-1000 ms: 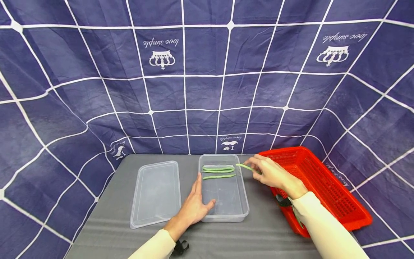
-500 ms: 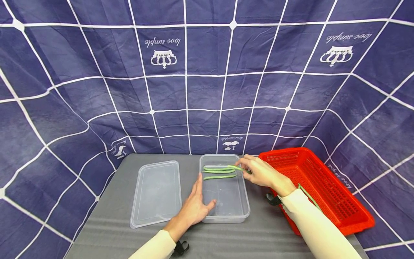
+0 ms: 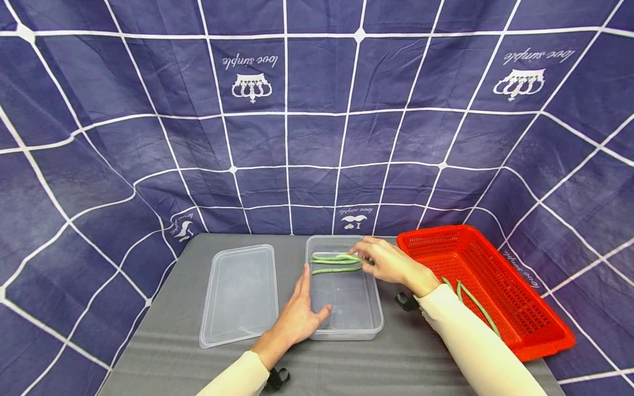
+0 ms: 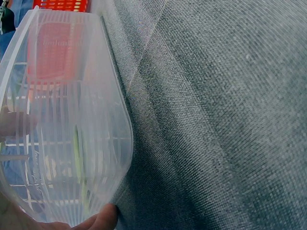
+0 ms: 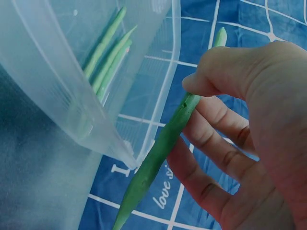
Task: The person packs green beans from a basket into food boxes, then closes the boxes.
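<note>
My right hand pinches a green bean between thumb and fingers, over the right rim of the clear plastic container. In the right wrist view the bean slants, its far tip rising past the thumb. Several green beans lie crosswise at the container's far end. At the near left of the container, my left hand rests with straight fingers along the outer wall, its thumb reaching over the rim. Part of that hand's fingers shows against the clear wall in the left wrist view.
A flat clear lid lies on the grey tabletop left of the container. To the right, a red plastic basket holds more green beans, partly hidden by the right sleeve. A blue curtain with white lines rises behind.
My right hand has carried its green bean leftward from beside the container to over its right rim. More beans in the basket have come into view. The left hand stays put.
</note>
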Motion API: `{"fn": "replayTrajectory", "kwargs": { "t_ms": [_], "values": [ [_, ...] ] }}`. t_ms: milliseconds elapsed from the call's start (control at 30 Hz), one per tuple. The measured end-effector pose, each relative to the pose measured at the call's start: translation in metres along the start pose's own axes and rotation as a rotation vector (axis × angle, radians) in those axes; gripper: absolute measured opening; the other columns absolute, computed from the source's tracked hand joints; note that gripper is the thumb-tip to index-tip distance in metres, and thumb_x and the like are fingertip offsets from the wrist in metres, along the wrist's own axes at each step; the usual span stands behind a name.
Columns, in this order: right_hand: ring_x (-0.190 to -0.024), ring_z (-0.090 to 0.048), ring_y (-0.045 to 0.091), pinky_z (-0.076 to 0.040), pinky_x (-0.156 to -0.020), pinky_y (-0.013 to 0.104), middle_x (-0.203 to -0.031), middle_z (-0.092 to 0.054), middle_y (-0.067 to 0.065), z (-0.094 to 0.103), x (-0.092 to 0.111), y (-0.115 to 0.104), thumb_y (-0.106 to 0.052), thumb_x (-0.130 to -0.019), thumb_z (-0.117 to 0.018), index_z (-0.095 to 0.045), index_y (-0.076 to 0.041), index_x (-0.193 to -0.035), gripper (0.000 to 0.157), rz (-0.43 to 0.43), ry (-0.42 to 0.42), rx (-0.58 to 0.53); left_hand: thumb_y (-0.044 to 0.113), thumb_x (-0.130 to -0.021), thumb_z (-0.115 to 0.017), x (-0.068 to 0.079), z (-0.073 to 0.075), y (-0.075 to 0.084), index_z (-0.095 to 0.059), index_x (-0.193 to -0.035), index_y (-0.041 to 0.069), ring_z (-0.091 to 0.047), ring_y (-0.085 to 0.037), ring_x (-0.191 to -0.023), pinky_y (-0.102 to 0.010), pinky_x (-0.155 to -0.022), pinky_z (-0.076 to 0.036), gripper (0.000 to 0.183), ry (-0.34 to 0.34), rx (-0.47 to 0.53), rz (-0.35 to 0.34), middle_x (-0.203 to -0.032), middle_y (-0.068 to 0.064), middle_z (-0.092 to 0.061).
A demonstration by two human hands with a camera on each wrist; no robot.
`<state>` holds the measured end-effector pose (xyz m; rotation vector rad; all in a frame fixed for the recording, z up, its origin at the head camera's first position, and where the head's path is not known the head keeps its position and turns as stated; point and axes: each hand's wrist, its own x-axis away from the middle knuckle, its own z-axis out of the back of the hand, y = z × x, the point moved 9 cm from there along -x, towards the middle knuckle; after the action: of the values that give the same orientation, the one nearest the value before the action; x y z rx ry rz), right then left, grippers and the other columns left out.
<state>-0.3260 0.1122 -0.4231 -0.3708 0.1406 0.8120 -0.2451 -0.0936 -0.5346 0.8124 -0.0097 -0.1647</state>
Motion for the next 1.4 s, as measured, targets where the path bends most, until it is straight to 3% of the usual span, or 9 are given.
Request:
{"fn": "replayTrajectory", "kwargs": {
  "t_ms": [200,633,1033,1400],
  "values": [
    [-0.104,-0.078,0.015,-0.065,-0.085,0.036,-0.111,-0.078,-0.002,-0.006,-0.008,-0.003,-0.001,-0.096,-0.08,-0.083,-0.018,-0.133,0.041,-0.027,-0.031,0.002,0.037,-0.099,-0.089,0.001,0.001,0.002,-0.006,-0.188,0.009,-0.057,-0.055,-0.16,-0.066,-0.128,-0.053,0.125,0.001,0.008,0.0,-0.19,-0.025,-0.032],
    [-0.104,-0.079,0.014,-0.066,-0.086,0.037,-0.113,-0.078,-0.004,-0.017,-0.02,-0.011,-0.003,-0.098,-0.08,-0.084,-0.02,-0.133,0.039,-0.011,-0.043,0.008,0.038,-0.099,-0.089,0.0,-0.001,0.0,-0.006,-0.188,0.008,-0.056,-0.056,-0.16,-0.067,-0.129,-0.052,0.125,-0.001,0.006,0.005,-0.189,-0.026,-0.033],
    [-0.11,-0.077,0.017,-0.067,-0.085,0.041,-0.115,-0.078,-0.005,-0.03,-0.029,-0.011,-0.005,-0.099,-0.081,-0.083,-0.023,-0.134,0.039,-0.034,-0.104,0.019,0.036,-0.098,-0.091,-0.001,-0.001,0.0,-0.005,-0.188,0.008,-0.058,-0.056,-0.158,-0.067,-0.127,-0.053,0.128,0.005,-0.002,-0.005,-0.188,-0.026,-0.035],
    [-0.101,-0.078,0.014,-0.066,-0.083,0.039,-0.114,-0.079,-0.003,-0.04,-0.038,-0.017,-0.003,-0.097,-0.081,-0.085,-0.021,-0.132,0.039,-0.021,-0.13,-0.015,0.037,-0.097,-0.091,-0.002,-0.001,-0.001,-0.005,-0.188,0.008,-0.061,-0.057,-0.154,-0.067,-0.124,-0.056,0.128,0.007,-0.001,-0.012,-0.187,-0.027,-0.037]
  ]
}}
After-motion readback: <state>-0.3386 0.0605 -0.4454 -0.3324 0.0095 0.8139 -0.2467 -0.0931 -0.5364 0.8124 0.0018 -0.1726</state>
